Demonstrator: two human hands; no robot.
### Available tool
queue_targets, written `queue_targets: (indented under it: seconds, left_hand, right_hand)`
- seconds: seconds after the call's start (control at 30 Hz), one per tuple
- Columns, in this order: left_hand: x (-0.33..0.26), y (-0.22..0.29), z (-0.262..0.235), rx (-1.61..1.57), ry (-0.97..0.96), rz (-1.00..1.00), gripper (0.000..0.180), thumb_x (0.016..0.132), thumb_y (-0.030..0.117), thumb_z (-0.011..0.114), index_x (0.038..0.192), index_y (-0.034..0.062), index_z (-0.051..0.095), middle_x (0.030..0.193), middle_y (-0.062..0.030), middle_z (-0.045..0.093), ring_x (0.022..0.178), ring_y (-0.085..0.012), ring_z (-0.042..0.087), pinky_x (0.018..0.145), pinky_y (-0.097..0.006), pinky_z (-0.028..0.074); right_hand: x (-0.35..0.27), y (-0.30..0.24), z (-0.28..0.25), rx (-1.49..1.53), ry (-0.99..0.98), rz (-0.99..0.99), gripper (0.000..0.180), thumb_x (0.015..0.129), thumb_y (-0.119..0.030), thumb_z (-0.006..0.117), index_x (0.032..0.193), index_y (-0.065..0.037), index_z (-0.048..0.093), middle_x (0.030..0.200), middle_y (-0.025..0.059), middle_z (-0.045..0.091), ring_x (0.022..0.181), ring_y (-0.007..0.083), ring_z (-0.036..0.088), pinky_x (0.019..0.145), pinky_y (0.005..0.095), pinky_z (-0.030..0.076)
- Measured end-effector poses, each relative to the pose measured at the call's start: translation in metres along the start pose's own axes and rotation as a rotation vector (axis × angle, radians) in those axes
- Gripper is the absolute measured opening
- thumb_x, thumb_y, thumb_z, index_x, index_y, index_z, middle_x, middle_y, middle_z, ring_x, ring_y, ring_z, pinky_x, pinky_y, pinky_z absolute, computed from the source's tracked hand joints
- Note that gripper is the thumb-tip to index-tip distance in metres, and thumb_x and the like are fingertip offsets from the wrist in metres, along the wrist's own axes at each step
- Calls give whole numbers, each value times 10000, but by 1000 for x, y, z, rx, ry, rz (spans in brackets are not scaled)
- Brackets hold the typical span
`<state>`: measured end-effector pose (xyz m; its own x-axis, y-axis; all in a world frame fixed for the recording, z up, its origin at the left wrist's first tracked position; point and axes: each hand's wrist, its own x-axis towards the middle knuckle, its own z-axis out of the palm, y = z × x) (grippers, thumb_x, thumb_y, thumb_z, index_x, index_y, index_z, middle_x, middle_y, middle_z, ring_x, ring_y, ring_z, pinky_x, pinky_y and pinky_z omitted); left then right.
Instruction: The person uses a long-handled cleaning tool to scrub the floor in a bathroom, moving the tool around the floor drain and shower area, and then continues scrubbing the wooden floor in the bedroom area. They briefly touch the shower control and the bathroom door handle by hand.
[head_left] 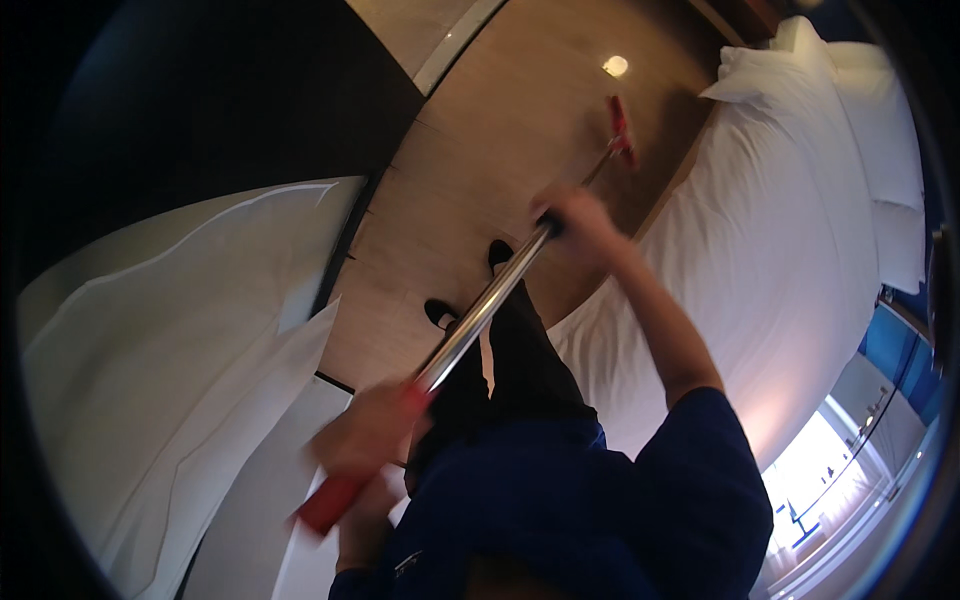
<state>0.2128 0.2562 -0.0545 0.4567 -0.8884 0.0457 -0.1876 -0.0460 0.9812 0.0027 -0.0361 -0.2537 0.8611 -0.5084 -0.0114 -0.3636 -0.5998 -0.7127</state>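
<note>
A long-handled floor mop (487, 303) with a silvery metal pole runs slantwise in front of my body. My left hand (362, 430), blurred by motion, is wrapped round the red grip at the pole's near end. Further along, my right hand (582, 225) is closed round the pole by a black collar. The narrow red head (621, 132) is at the floor beside the bed, slightly smeared; its underside is hidden.
Wooden floor (450, 190) stretches ahead, with my black shoes (440, 313) on it. A bed with white bedding (780, 200) stands along the right. White sheets (170, 350) and a dark panel (230, 120) are on the left. A bright window (815, 480) shows at lower right.
</note>
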Motion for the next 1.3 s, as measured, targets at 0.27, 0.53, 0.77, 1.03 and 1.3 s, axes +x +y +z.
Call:
queue_targets:
  seconds: [0.27, 0.53, 0.77, 1.03, 1.3]
  left_hand:
    - [6, -35, -12, -61, 211, -118, 199, 887, 241, 596, 764, 127, 490, 742, -17, 510, 674, -143, 460, 711, -352, 407]
    - [-53, 186, -131, 266, 189, -98, 278, 809, 238, 674, 646, 164, 462, 596, 2, 517, 553, -101, 471, 688, -292, 430]
    - [-64, 181, -138, 227, 246, 100, 193, 750, 195, 650, 628, 194, 501, 528, 29, 522, 456, -93, 458, 627, -280, 445]
    - [-1, -77, 16, -41, 422, 334, 207, 872, 213, 574, 690, 118, 549, 579, -9, 515, 504, -157, 510, 592, -347, 496]
    - [-306, -54, -209, 26, 560, -100, 188, 824, 193, 688, 863, 73, 549, 919, -129, 640, 893, -289, 584, 895, -462, 421]
  right_hand:
    - [69, 51, 90, -273, -280, 167, 231, 639, -121, 720, 855, -103, 641, 904, 111, 618, 887, 304, 596, 763, 409, 492]
    - [42, -237, 184, 472, -306, -266, 349, 601, -82, 713, 922, -98, 576, 806, 90, 584, 838, 286, 591, 753, 418, 439]
    - [70, -195, 115, 256, -246, -488, 311, 651, -111, 685, 946, -102, 588, 765, 63, 563, 799, 276, 588, 733, 411, 442]
    - [126, 35, 128, -355, -27, -4, 286, 674, -46, 673, 947, -124, 640, 1010, 80, 632, 1013, 288, 595, 806, 409, 483]
    - [35, -197, 390, -131, -257, -276, 112, 671, -123, 635, 778, -91, 649, 779, 131, 611, 795, 332, 595, 739, 439, 473]
